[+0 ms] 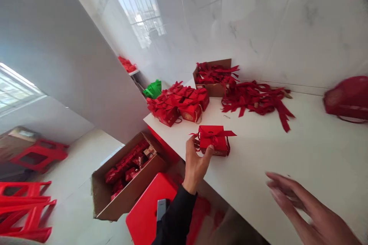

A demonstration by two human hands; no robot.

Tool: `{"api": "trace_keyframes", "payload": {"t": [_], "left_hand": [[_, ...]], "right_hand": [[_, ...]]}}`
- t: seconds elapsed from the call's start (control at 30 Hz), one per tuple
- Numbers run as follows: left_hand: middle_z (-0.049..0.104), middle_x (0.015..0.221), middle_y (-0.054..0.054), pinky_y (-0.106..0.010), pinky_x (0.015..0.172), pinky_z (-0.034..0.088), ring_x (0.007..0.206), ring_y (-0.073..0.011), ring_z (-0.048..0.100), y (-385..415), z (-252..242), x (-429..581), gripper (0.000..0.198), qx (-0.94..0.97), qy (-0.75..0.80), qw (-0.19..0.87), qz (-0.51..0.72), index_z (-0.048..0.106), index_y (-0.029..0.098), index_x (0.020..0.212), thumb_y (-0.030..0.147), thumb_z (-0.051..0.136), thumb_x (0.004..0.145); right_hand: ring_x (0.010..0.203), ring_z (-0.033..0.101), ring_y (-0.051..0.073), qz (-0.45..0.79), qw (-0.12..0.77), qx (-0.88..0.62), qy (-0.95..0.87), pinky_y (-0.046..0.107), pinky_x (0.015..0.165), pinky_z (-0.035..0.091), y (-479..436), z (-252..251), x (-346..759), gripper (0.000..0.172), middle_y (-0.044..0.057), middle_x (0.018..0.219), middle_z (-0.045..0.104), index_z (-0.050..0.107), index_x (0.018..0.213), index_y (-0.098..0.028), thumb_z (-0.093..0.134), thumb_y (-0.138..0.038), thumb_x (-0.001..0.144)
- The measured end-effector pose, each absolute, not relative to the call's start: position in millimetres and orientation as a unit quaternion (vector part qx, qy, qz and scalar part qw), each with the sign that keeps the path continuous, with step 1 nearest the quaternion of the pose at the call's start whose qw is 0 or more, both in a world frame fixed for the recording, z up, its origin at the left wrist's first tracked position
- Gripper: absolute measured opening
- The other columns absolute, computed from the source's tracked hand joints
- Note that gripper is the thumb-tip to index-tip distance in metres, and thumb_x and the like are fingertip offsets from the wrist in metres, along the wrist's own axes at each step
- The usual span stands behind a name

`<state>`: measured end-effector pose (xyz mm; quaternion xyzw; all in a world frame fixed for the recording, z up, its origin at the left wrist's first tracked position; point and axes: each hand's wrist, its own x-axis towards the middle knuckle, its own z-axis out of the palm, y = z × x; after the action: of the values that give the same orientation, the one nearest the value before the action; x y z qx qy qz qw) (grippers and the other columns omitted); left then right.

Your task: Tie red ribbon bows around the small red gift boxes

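A small red gift box (214,139) with a ribbon bow sits on the white table (301,153). My left hand (197,162), in a black sleeve, touches the box's near left corner with thumb and fingertips, not wrapped round it. My right hand (307,208) hovers over the table at the lower right, fingers stretched out and motion-blurred, holding nothing.
Several finished red boxes (178,105) cluster at the table's far left. A cardboard box of ribbons (214,74) and a loose ribbon pile (255,97) lie by the wall. A red bag (347,97) is far right. Below stand an open carton (126,178), a red stool (149,208) and stacked stools (24,208).
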<state>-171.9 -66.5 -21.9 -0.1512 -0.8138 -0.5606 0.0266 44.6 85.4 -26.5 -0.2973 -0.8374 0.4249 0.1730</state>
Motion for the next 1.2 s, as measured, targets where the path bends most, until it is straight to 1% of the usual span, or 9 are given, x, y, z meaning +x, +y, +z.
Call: {"api": "trace_keyframes", "payload": {"t": [0.1, 0.23, 0.3, 0.4, 0.47, 0.57, 0.9, 1.07, 1.2], "left_hand": [[0.058, 0.117, -0.010, -0.037, 0.089, 0.050, 0.103, -0.0222, 0.060, -63.3, -16.8, -164.7, 0.046, -0.146, -0.799, 0.042, -0.582, 0.048, 0.022, 0.131, 0.035, 0.062, 0.089], [0.049, 0.143, -0.009, -0.041, 0.108, 0.041, 0.132, -0.0244, 0.048, -58.0, -0.8, -182.1, 0.048, -0.235, -0.771, 0.039, -0.591, 0.047, 0.028, 0.138, 0.027, 0.055, 0.090], [0.052, 0.144, -0.007, -0.042, 0.110, 0.041, 0.137, -0.0259, 0.045, -54.4, 7.2, -192.0, 0.039, -0.310, -0.768, 0.005, -0.561, 0.059, 0.029, 0.129, 0.027, 0.058, 0.090], [0.060, 0.134, -0.008, -0.041, 0.102, 0.047, 0.129, -0.0276, 0.052, -48.9, 12.5, -201.7, 0.017, -0.359, -0.768, -0.035, -0.529, 0.071, 0.025, 0.101, 0.028, 0.066, 0.086], [0.065, 0.124, -0.008, -0.040, 0.099, 0.048, 0.121, -0.0261, 0.059, -45.6, 11.0, -204.9, 0.006, -0.365, -0.763, -0.042, -0.532, 0.070, 0.023, 0.085, 0.028, 0.067, 0.085], [0.067, 0.117, -0.008, -0.036, 0.094, 0.049, 0.112, -0.0225, 0.063, -41.9, 5.3, -206.8, 0.017, -0.356, -0.758, -0.046, -0.544, 0.064, 0.021, 0.076, 0.029, 0.062, 0.090], [0.065, 0.123, -0.009, -0.035, 0.098, 0.047, 0.120, -0.0212, 0.060, -48.1, 9.7, -207.2, 0.023, -0.367, -0.734, -0.090, -0.565, 0.068, 0.022, 0.098, 0.030, 0.047, 0.100], [0.063, 0.122, -0.008, -0.042, 0.105, 0.045, 0.125, -0.0252, 0.056, -44.1, 15.8, -199.8, 0.008, -0.380, -0.760, -0.073, -0.522, 0.070, 0.023, 0.094, 0.024, 0.064, 0.088], [0.062, 0.119, -0.009, -0.041, 0.100, 0.048, 0.122, -0.0256, 0.058, -36.7, 12.8, -194.0, 0.008, -0.363, -0.769, -0.053, -0.524, 0.066, 0.020, 0.080, 0.012, 0.065, 0.080]], "right_hand": [[0.071, 0.071, 0.024, 0.428, 0.206, -0.269, -0.838, 0.035, 0.056, 0.061, 80.5, 8.0, 2.2, 0.040, 0.008, 0.102, 0.075, 0.069, 0.113, -0.030, 0.051, -0.058, 0.091], [0.091, 0.067, 0.026, 0.385, 0.264, -0.215, -0.858, 0.038, 0.071, 0.059, 71.6, 28.5, -46.7, 0.037, 0.011, 0.108, 0.069, 0.061, 0.120, -0.023, 0.053, -0.049, 0.095], [0.098, 0.065, 0.028, 0.372, 0.270, -0.202, -0.865, 0.042, 0.081, 0.057, 70.8, 28.0, -64.1, 0.037, 0.012, 0.109, 0.067, 0.058, 0.123, -0.021, 0.054, -0.046, 0.096], [0.100, 0.065, 0.030, 0.373, 0.263, -0.195, -0.868, 0.046, 0.088, 0.055, 74.0, 22.2, -83.2, 0.028, 0.013, 0.107, 0.067, 0.060, 0.116, -0.020, 0.058, -0.036, 0.093], [0.093, 0.067, 0.028, 0.387, 0.249, -0.197, -0.866, 0.044, 0.085, 0.055, 77.3, 18.4, -91.4, 0.016, 0.011, 0.100, 0.070, 0.063, 0.103, -0.020, 0.055, -0.029, 0.092], [0.081, 0.070, 0.023, 0.403, 0.231, -0.208, -0.861, 0.039, 0.076, 0.056, 81.7, 16.2, -96.1, 0.015, 0.008, 0.093, 0.073, 0.064, 0.094, -0.022, 0.050, -0.025, 0.093], [0.076, 0.068, 0.021, 0.454, 0.207, -0.242, -0.832, 0.034, 0.067, 0.055, 78.5, 27.4, -90.4, 0.016, 0.005, 0.093, 0.074, 0.065, 0.098, -0.023, 0.057, -0.035, 0.090], [0.075, 0.067, 0.019, 0.481, 0.201, -0.235, -0.820, 0.032, 0.068, 0.056, 75.1, 28.9, -88.1, 0.014, 0.004, 0.093, 0.073, 0.062, 0.100, -0.023, 0.058, -0.033, 0.090], [0.077, 0.067, 0.019, 0.474, 0.202, -0.231, -0.825, 0.031, 0.064, 0.053, 73.3, 26.5, -87.1, 0.014, 0.005, 0.092, 0.073, 0.062, 0.099, -0.023, 0.053, -0.030, 0.092]]}}
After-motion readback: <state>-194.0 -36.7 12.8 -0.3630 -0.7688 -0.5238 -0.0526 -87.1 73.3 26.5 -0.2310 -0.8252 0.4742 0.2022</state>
